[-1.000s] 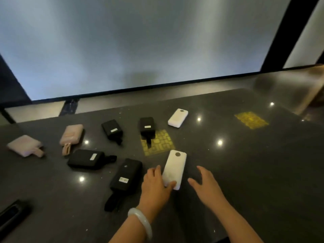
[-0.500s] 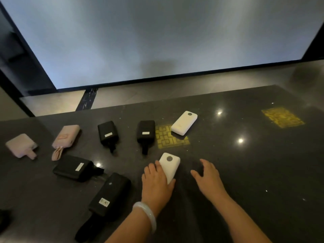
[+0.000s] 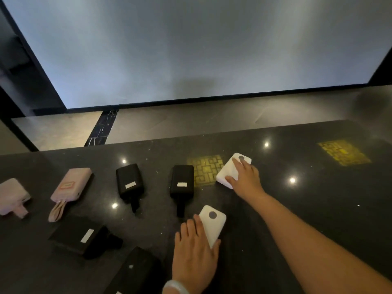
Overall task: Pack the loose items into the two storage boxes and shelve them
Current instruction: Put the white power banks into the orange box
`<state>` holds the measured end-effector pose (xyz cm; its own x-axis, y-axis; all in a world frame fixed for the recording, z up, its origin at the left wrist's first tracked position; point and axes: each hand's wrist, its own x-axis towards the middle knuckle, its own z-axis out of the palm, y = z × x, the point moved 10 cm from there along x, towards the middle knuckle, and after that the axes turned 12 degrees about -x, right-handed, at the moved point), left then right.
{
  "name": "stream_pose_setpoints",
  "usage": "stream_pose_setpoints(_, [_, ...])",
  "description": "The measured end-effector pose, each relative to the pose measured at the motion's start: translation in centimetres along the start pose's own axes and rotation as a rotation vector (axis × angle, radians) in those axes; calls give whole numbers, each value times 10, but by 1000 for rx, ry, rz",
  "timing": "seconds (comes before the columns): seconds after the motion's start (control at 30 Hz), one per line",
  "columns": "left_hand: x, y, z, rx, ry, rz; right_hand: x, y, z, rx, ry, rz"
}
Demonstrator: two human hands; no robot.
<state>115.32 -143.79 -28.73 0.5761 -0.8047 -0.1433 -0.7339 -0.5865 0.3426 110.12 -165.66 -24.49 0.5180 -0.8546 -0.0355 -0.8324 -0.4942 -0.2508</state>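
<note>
With no storage box in view, our left hand (image 3: 194,253) grips one white rounded plastic power bank (image 3: 212,223) while our right hand (image 3: 246,177) closes on another white power bank at one o'clock (image 3: 230,170), six pouches still loose on the dark polished stone surface (image 3: 318,209).

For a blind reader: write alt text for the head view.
Both hands take white power banks on a dark table: the left hand grips the near one, the right hand the far one. Black and pink pouches lie left.
</note>
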Motion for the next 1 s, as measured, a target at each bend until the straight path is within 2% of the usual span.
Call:
stream_pose_setpoints(0.07, [0, 0, 2, 0, -7, 12, 18, -17, 18, -174, -80, -140])
stream_pose_setpoints(0.17, [-3, 1, 0, 18, 15, 45, 24, -20, 46, -258, -207, -207])
stream_pose_setpoints(0.37, [-4, 1, -1, 13, 18, 47, -2, -21, 47, -140, -182, -259])
stream_pose_setpoints(0.57, [-7, 2, -1, 24, 21, 40, -29, -19, 40, -159, -174, -282])
stream_pose_setpoints(0.63, [-6, 2, -1, 6, 13, 35, -16, -19, 24, -99, -69, -186])
stream_pose_setpoints(0.7, [-5, 2, -2, -8, 3, 30, 2, -11, 11, -87, 17, 5])
stream_pose_setpoints(0.87, [-5, 0, -1, -47, 14, 36, 16, 22, 34, 0, -101, 483])
stream_pose_setpoints(0.93, [-6, 0, -1, -43, 25, 45, 11, 26, 37, 10, -113, 547])
stream_pose_setpoints(1.0, [-6, 0, -1, -43, 29, 49, 7, 26, 37, -3, -151, 527])
